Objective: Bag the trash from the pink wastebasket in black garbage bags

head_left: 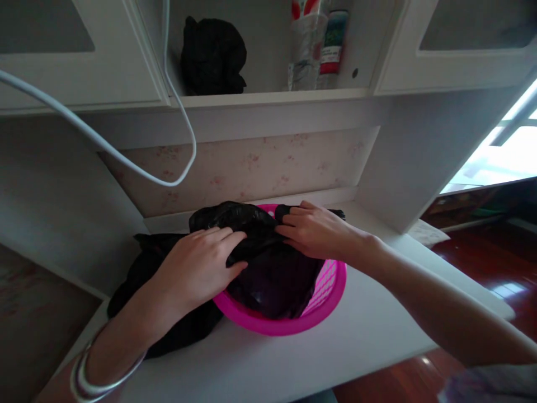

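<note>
A black plastic bag (272, 280) lies bunched inside a bright pink plastic basket (277, 327) with a lattice wall. At the basket's left side, my left hand (210, 257) grips the bag, thumb toward me and fingers over its folds. My right hand (308, 229) has its fingers curled into the bag near the basket's far right rim. Part of the bag spreads over the far rim, and the fingertips of both hands are partly hidden in it. Another black bundle (184, 330) rests beside the basket, under my left forearm.
A white desk surface (364, 319) carries the basket. Above it, an open shelf (268, 99) holds a black bundle (213, 56), stacked clear cups (308, 50) and a red-and-green container (333, 42). A white cable (104, 145) hangs in front at left.
</note>
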A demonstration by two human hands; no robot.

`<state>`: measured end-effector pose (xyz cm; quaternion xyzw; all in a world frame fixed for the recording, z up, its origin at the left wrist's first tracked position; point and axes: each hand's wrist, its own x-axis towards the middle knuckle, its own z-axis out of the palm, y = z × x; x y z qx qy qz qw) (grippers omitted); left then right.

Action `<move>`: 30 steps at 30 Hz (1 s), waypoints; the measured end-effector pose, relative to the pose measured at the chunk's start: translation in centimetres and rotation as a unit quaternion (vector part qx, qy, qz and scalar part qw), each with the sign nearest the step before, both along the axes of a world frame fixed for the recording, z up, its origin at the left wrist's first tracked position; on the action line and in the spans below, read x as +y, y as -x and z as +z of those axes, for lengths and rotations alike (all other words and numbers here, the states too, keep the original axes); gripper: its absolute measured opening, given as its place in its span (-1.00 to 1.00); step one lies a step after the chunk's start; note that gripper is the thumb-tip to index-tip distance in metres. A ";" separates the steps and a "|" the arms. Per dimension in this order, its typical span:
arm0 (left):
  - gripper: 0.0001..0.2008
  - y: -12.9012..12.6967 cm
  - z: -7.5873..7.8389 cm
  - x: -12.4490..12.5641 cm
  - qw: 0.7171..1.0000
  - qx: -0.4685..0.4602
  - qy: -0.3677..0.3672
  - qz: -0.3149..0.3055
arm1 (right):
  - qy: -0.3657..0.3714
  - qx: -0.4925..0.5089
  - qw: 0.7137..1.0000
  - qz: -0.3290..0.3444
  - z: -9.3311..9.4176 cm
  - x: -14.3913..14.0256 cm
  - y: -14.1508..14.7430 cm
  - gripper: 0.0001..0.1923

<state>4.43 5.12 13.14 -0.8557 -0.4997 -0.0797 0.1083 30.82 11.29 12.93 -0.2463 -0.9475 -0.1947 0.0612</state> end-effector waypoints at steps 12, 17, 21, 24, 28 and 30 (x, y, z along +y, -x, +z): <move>-0.80 1.9 0.8 -6.4 0.979 0.011 0.079 -0.185 | -0.029 0.167 0.974 0.150 -0.2 -8.7 -5.6 -0.56; -0.79 3.1 -0.1 -7.8 0.978 0.031 0.128 -0.163 | -0.016 0.145 0.966 0.212 -2.3 -11.0 -6.5 -0.62; -0.62 4.9 -1.5 -8.4 0.993 0.010 0.062 -0.099 | -0.112 0.059 0.972 0.198 -3.1 -11.5 -6.9 -0.68; -0.41 6.7 -3.7 -8.7 0.998 -0.016 0.044 -0.040 | -0.120 0.082 0.982 0.117 -3.9 -11.6 -7.2 -0.84; -0.41 8.0 -7.2 -9.1 0.991 -0.117 0.046 0.052 | -0.068 0.150 0.984 0.064 -6.0 -12.2 -7.2 -0.77; -0.48 7.7 -8.8 -9.1 0.973 -0.202 0.027 0.112 | -0.055 0.166 0.983 0.055 -7.3 -12.6 -7.1 -0.81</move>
